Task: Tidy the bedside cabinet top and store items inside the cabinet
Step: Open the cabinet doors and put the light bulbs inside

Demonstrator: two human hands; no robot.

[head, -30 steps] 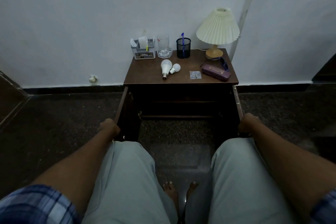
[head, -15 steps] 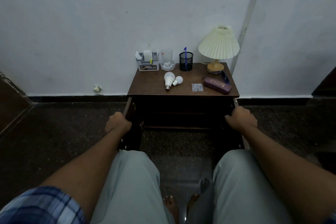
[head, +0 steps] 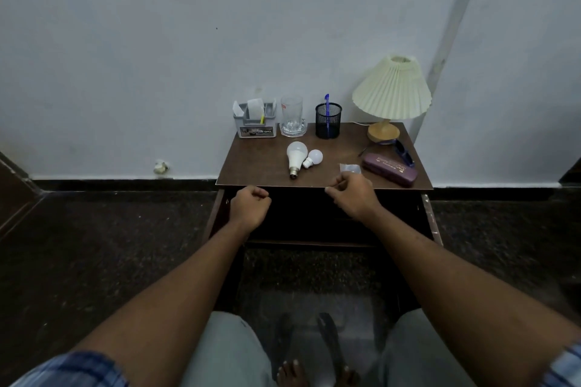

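Note:
The brown bedside cabinet (head: 261,166) stands against the wall with both doors swung open and its inside dark. On top lie a large white bulb (head: 296,156), a small white bulb (head: 313,158), a small clear packet (head: 349,168), a purple glasses case (head: 390,169) and dark sunglasses (head: 404,152). My left hand (head: 250,206) is a loose fist just below the top's front edge, holding nothing. My right hand (head: 353,193) hovers curled at the front edge, right next to the packet, with nothing in it.
At the back of the top stand a grey organiser (head: 255,122), a clear glass (head: 292,118), a black mesh pen cup (head: 328,120) with a blue pen, and a pleated lamp (head: 391,93). Open doors (head: 432,220) flank my arms. My knees and bare feet are below.
Both hands have left the door edges and moved forward and inward to the front edge of the cabinet top. The doors stay open.

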